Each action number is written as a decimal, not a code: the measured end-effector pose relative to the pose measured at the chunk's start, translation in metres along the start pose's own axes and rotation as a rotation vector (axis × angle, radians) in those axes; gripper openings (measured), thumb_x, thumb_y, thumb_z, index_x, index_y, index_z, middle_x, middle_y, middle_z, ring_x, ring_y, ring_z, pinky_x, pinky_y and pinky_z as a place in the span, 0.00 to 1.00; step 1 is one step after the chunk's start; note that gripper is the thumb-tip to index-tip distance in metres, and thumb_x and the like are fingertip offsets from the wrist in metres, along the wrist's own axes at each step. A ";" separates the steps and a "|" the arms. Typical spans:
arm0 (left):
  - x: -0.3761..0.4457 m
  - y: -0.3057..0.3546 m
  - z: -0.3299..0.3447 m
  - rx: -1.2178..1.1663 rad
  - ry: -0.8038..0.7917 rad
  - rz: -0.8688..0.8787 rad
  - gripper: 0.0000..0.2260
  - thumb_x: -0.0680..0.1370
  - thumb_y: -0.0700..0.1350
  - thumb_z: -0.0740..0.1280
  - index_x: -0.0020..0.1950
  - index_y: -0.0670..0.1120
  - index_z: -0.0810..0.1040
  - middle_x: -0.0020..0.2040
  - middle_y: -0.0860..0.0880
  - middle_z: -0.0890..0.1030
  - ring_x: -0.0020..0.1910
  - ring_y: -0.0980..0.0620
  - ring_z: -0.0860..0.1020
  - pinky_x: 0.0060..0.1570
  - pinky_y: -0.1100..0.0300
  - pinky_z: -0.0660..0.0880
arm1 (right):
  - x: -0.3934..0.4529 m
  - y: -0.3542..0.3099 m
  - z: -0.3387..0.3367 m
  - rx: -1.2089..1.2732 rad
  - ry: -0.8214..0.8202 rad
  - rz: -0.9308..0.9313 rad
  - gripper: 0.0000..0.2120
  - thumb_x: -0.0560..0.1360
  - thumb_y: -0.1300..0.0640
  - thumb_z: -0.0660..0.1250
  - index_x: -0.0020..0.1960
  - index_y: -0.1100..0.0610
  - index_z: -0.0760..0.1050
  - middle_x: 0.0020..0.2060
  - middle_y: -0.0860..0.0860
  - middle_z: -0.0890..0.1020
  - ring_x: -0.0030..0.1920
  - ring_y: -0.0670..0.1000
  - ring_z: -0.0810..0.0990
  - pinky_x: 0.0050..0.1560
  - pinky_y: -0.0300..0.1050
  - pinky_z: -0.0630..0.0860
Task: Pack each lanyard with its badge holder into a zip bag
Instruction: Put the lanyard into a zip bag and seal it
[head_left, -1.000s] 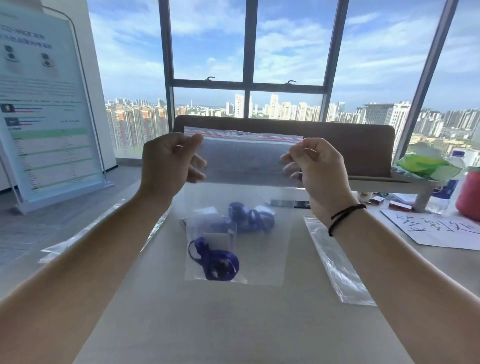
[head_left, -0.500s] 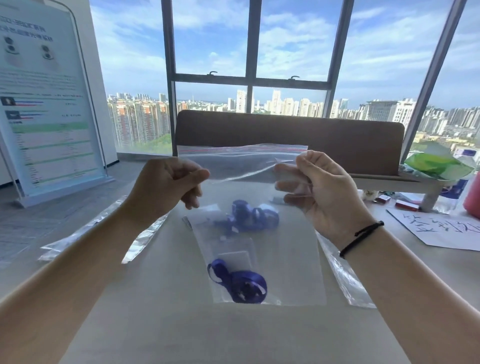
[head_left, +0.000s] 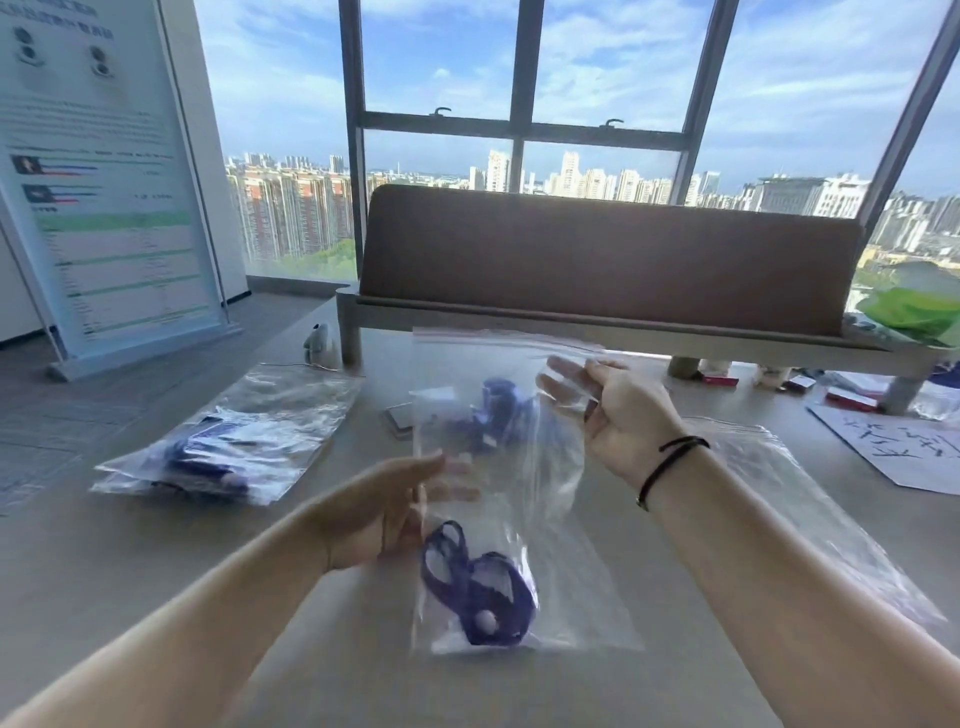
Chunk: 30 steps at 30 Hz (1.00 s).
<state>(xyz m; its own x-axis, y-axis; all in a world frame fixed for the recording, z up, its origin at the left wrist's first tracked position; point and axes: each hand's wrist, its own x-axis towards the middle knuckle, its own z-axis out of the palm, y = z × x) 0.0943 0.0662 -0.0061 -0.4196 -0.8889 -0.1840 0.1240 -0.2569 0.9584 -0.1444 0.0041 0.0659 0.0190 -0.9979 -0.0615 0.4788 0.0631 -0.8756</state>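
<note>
Loosely, the right hand (head_left: 626, 415) pinches the zip bag (head_left: 511, 499); left hand (head_left: 384, 512) touches it flat, fingers straight; one blue lanyard (head_left: 475, 590) inside.

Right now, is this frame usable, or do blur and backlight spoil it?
Head view: motion blur smears the left hand, the zip bag and the blue lanyard; bright window backlight; wide-angle lens bends the frames. Usable, but soft.
</note>
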 end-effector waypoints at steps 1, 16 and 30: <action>0.002 -0.012 -0.002 -0.022 0.001 -0.012 0.38 0.61 0.57 0.83 0.67 0.42 0.78 0.60 0.38 0.83 0.44 0.48 0.85 0.43 0.56 0.82 | 0.007 0.006 -0.005 -0.004 0.019 0.012 0.05 0.85 0.61 0.54 0.52 0.57 0.68 0.47 0.57 0.87 0.40 0.60 0.87 0.46 0.52 0.79; -0.020 -0.001 -0.063 0.001 0.538 0.048 0.12 0.75 0.36 0.73 0.58 0.45 0.80 0.50 0.40 0.85 0.35 0.50 0.82 0.32 0.57 0.79 | 0.059 0.043 0.047 -0.066 0.009 0.077 0.10 0.83 0.59 0.60 0.62 0.60 0.74 0.50 0.49 0.87 0.44 0.57 0.87 0.43 0.50 0.85; -0.072 0.058 -0.174 0.778 1.173 0.350 0.07 0.80 0.50 0.68 0.45 0.50 0.82 0.33 0.51 0.83 0.26 0.56 0.78 0.33 0.60 0.73 | 0.111 0.108 0.174 -0.182 -0.050 0.127 0.09 0.84 0.57 0.56 0.58 0.57 0.74 0.50 0.56 0.85 0.45 0.59 0.87 0.45 0.56 0.84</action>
<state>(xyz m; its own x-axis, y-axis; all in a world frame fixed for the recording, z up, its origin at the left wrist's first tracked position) 0.2884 0.0488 0.0242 0.5401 -0.7529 0.3761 -0.6064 -0.0382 0.7943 0.0624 -0.1019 0.0475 0.1151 -0.9809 -0.1566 0.3041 0.1849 -0.9345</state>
